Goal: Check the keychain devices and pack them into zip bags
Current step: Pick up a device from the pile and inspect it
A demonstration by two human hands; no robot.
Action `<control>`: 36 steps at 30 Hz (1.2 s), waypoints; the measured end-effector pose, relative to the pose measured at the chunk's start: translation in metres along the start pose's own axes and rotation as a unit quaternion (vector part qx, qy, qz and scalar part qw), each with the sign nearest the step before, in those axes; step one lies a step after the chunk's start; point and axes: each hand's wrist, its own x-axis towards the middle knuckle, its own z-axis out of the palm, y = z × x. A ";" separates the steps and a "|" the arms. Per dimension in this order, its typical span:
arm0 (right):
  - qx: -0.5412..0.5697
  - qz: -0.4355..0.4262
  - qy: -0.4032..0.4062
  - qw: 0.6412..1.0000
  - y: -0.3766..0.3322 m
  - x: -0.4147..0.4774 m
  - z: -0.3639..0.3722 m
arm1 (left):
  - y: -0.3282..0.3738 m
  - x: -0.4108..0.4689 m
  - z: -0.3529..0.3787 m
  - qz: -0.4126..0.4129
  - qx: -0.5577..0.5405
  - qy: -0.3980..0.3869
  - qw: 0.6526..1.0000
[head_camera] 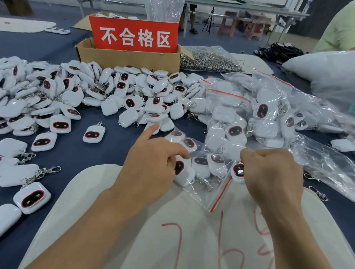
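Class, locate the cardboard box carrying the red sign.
Head view, upper centre: cardboard box behind the keychain pile, metal clasps heap on its right.

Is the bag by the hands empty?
No, the clear plastic zip bag with a red strip holds several white keychain devices.

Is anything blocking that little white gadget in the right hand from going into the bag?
Nothing visible does. The right hand holds the keychain device right at the red-striped mouth of the zip bag, which the left hand grips. The packed devices lie deeper in.
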 end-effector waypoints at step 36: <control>0.172 -0.009 -0.196 0.965 0.009 0.008 0.005 | 0.037 -0.015 0.037 0.007 0.028 0.067 0.997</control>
